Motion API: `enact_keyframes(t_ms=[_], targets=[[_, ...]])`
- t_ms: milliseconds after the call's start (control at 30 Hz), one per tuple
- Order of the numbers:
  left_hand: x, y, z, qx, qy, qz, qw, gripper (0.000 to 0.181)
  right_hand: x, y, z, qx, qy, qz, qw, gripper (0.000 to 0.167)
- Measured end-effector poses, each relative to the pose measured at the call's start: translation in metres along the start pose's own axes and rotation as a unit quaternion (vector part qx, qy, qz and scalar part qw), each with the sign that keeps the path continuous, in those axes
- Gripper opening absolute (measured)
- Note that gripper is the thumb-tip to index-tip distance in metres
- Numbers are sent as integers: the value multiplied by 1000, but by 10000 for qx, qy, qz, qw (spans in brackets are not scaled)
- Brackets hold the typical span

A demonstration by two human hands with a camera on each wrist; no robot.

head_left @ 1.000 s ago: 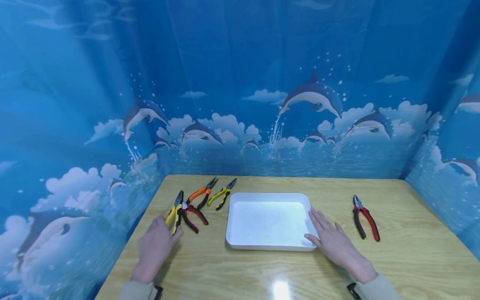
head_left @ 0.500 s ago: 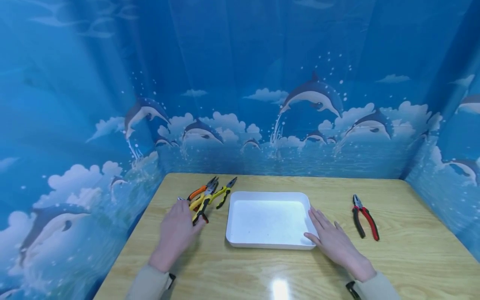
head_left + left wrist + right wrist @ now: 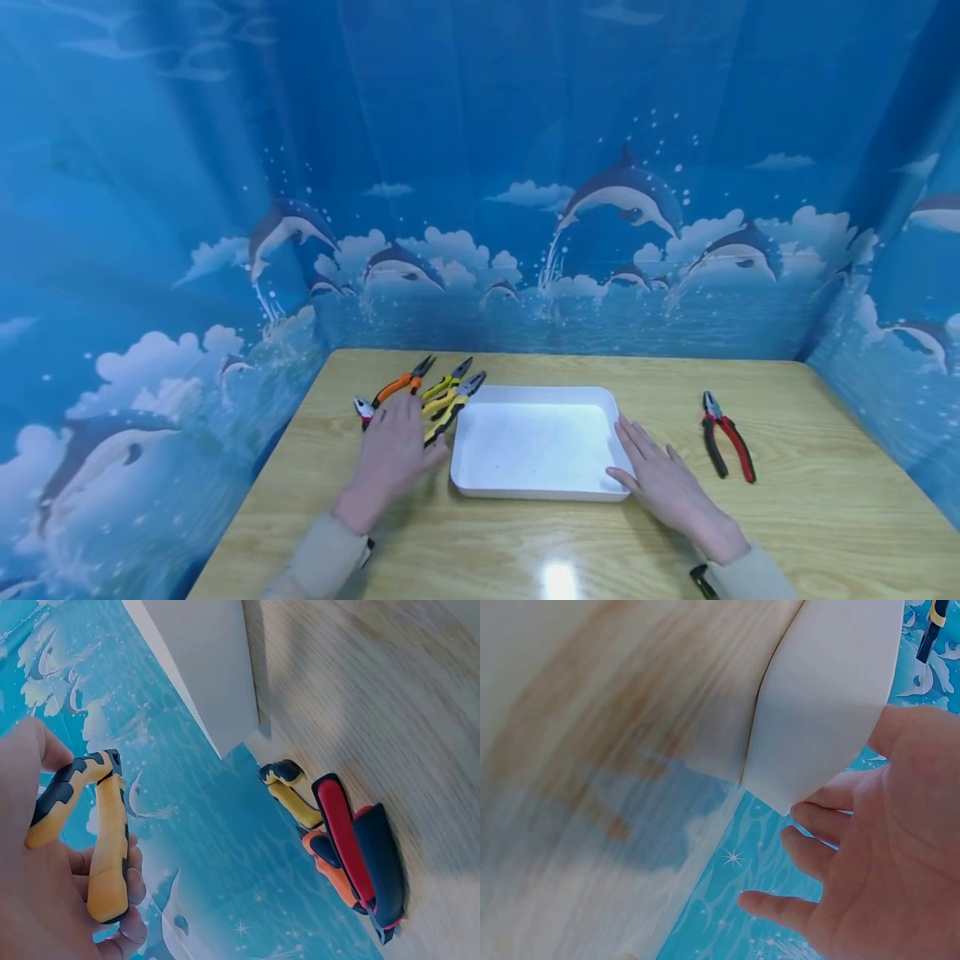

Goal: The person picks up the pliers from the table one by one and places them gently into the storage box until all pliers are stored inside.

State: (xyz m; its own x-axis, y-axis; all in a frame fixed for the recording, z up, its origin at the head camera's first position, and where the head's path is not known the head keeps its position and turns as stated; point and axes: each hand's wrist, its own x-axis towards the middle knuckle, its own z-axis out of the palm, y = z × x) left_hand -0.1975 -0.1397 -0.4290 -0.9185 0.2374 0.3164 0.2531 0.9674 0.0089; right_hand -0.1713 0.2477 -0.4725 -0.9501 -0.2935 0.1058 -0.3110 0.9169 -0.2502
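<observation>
My left hand [image 3: 392, 457] grips yellow-and-black pliers [image 3: 454, 403] by the handles, their metal nose pointing up and right by the tray's left rim. In the left wrist view the thumb lies on one handle of the pliers [image 3: 111, 847], with fingers round the other. The white rectangular tray [image 3: 540, 442] stands mid-table. Along its right side, my right hand [image 3: 666, 487] rests with straight fingers touching the rim; the right wrist view shows the hand [image 3: 877, 847] against the tray's outer wall [image 3: 817, 705].
Behind the left hand lie orange-handled pliers [image 3: 393, 389] and yellow long-nose pliers [image 3: 441, 387]. Red-and-black pliers [image 3: 363, 409] are mostly hidden under that hand; their handles [image 3: 352, 840] show in the left wrist view. Other red-and-black pliers [image 3: 725, 433] lie at the right.
My left hand has carried the yellow-and-black pliers rightward, from the table's left side to the tray's left edge, passing over the other pliers. The right hand has stayed at the tray.
</observation>
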Motion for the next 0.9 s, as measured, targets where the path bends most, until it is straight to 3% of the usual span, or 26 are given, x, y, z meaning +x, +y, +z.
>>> enact_keyframes(t_ms=[367, 700, 900], targets=[[13, 18, 4, -92, 188, 567, 9982, 60, -1, 2, -1, 4, 111, -45, 9999, 71], [23, 41, 20, 106, -76, 1268, 9918, 53, 0, 1, 2, 26, 39, 6, 10000, 72], [27, 53, 28, 242, -385, 1658, 9851, 48, 0, 1, 2, 3, 28, 36, 10000, 71]])
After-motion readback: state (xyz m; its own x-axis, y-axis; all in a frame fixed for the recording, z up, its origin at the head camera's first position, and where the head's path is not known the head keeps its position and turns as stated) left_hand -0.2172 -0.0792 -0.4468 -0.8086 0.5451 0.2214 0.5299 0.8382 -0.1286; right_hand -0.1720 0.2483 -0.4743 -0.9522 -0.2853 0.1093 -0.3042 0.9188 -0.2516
